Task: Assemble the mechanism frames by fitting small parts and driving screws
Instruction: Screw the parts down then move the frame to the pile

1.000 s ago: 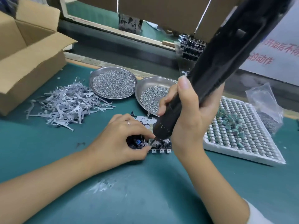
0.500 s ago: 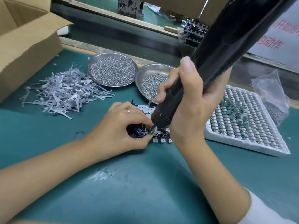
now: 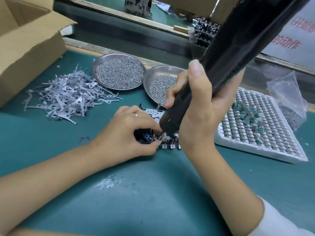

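Observation:
A mechanism frame (image 3: 154, 114) of perforated metal with dark parts and a blue piece lies flat on the green mat. My left hand (image 3: 126, 132) rests on its near left corner and pinches a small metal part beside the screwdriver tip. My right hand (image 3: 196, 106) grips a black electric screwdriver (image 3: 226, 53), tilted up to the right, its bit down on the frame's near edge. Both hands hide much of the frame.
A pile of grey metal levers (image 3: 68, 96) lies at left, next to a cardboard box (image 3: 29, 48). Two steel dishes of screws (image 3: 119, 72) (image 3: 158, 82) stand behind the frame. A white tray of small parts (image 3: 260, 126) and a plastic bag (image 3: 288, 99) sit at right.
The view has shifted slightly, so the scene sits lower and further right in the picture. Both hands and the screwdriver keep their places on the frame.

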A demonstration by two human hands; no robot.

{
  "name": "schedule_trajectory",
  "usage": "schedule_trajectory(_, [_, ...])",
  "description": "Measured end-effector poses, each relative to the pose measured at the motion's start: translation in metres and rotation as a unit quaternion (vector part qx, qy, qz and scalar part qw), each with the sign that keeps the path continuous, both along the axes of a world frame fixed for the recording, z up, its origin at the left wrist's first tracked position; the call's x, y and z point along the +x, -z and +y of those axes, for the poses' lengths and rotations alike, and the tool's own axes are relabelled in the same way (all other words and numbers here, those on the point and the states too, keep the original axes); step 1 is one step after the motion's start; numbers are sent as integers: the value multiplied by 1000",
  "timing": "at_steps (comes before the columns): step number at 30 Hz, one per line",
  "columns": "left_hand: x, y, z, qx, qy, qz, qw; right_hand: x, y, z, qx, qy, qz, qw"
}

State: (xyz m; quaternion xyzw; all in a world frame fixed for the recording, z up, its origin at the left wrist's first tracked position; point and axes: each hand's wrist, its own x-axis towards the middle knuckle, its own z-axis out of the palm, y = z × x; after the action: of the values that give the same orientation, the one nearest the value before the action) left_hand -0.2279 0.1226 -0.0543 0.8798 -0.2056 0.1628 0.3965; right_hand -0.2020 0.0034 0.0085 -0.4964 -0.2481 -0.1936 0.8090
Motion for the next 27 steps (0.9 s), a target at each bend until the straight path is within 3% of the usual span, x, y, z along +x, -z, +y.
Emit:
schedule_trajectory(18, [-1, 1, -1, -6, -8, 3, 1000, 8, -5, -15, 7, 32, -20, 999])
schedule_trajectory(27, [-2, 1, -2, 3, -26, 6, 1000, 14, 4, -13, -33, 17, 51, 998])
